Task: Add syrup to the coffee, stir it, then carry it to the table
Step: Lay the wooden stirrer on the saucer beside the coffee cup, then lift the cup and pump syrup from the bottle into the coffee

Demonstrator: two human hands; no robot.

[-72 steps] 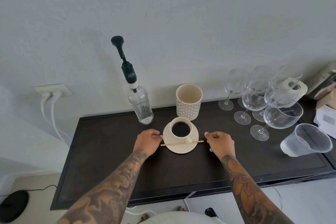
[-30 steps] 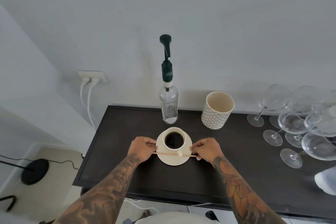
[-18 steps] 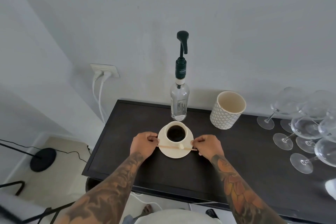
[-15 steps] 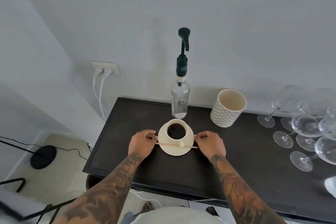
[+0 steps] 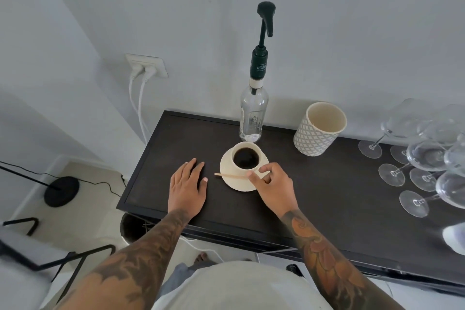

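Right grip (image 5: 270, 185) pinches thin wooden stick (image 5: 231, 176) lying across cream saucer (image 5: 237, 180); left grip (image 5: 187, 185) flat, fingers spread on dark matte counter (image 5: 327, 196). I see round cup (image 5: 245, 158) of black coffee on saucer, clear glass pump bottle (image 5: 253, 114) just behind.

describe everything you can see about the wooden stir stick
The wooden stir stick is a thin, straight, pale sliver, wood by its look. It lies almost level across the near part of the cream saucer, in front of the cup of black coffee, its left end jutting past the saucer's rim over the dark counter. The right hand pinches its right end between thumb and fingertips. The left hand rests flat on the counter, not touching it.
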